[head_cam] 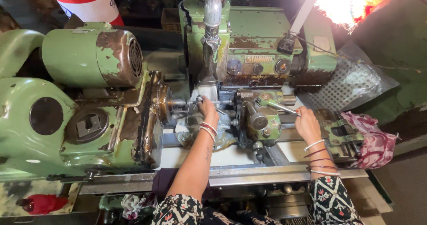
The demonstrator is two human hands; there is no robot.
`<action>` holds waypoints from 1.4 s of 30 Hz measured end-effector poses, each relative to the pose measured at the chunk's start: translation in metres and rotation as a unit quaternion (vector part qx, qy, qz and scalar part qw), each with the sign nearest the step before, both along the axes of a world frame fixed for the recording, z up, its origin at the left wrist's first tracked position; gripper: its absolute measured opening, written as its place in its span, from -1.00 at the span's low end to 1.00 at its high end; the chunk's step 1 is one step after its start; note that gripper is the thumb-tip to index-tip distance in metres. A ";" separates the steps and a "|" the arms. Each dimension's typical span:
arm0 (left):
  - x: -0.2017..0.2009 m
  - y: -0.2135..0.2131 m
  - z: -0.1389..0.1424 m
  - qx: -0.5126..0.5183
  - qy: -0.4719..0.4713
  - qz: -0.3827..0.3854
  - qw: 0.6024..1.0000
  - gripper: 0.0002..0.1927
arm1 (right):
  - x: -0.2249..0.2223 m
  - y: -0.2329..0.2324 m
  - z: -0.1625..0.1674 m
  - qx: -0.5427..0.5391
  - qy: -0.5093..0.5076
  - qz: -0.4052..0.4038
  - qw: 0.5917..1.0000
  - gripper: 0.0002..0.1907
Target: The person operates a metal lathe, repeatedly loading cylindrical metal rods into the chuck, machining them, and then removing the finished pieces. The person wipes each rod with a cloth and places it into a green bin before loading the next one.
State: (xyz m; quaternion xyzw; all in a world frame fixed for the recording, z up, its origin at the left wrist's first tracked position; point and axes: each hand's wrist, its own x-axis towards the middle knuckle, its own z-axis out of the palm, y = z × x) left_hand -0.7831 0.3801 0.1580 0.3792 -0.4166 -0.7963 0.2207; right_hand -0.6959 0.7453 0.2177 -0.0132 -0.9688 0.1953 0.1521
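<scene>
Green-painted lathe [133, 118]: my left hand [207, 108] pinches the small workpiece [199, 101], right hand [307, 123] grips the lever [278, 105]; feeding needs steadiness.

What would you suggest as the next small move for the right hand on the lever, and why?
Probably a slow, slight swing of the lever with the right hand. That hand already holds the lever's end, while the left hand has its fingertips on a small metal part by the spindle, so any quick motion could pinch them.
</scene>
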 end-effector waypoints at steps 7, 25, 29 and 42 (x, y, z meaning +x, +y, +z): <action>-0.001 -0.006 -0.006 -0.019 0.012 0.016 1.000 -0.50 | 0.000 -0.003 0.002 0.010 -0.007 -0.003 1.000 -0.76; 0.004 -0.013 -0.002 -0.029 -0.027 0.017 0.999 -0.49 | -0.002 -0.006 -0.008 -0.003 -0.002 -0.001 1.000 -0.79; 0.004 -0.015 -0.003 -0.037 -0.040 0.022 0.998 -0.47 | -0.002 -0.004 -0.012 -0.006 0.009 0.009 1.000 -0.78; 0.010 -0.016 -0.002 -0.099 -0.065 0.013 0.993 -0.48 | 0.001 -0.007 -0.007 -0.007 0.000 0.012 1.000 -0.77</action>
